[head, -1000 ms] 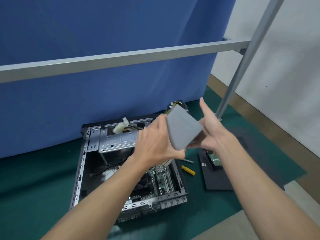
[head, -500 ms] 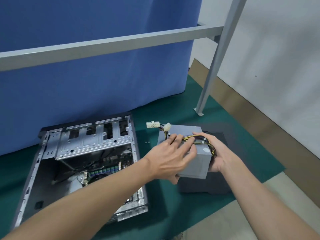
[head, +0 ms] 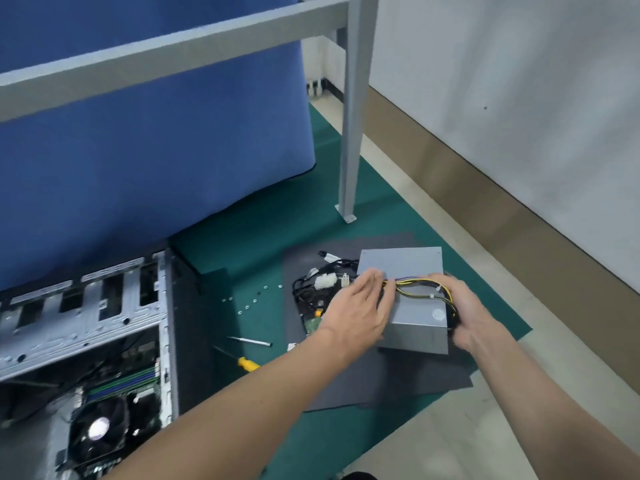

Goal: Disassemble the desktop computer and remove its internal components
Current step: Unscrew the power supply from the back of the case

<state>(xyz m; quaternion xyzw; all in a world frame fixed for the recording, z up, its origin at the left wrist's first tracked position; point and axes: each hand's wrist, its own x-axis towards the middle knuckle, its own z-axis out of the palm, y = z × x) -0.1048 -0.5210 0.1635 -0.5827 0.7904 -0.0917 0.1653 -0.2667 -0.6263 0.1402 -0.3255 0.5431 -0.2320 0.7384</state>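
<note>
The grey power supply (head: pixel 403 263) lies on a dark grey panel (head: pixel 398 382) on the green mat, right of the open computer case (head: pixel 164 306). Its yellow and black cables (head: pixel 417 283) run across its top. My left hand (head: pixel 360 306) rests with straight fingers on the unit's left top edge, over the cables. Round its right side my right hand (head: pixel 464 306) is curled, with the cable bundle under the fingers. White connectors (head: pixel 325 281) lie loose to the left. Inside the case a black fan (head: pixel 98 431) and the motherboard show.
A yellow-handled screwdriver (head: pixel 247 362) and a thin silver one (head: pixel 249 341) lie between case and panel, with several loose screws (head: pixel 247 304) behind them. A small green board (head: pixel 313 323) sits under my left hand. A grey metal post (head: pixel 348 150) stands behind, blue curtain at left.
The power supply came out over the case, moved right and down, and now sits on the dark panel. Both hands stayed on it; the view swung right.
</note>
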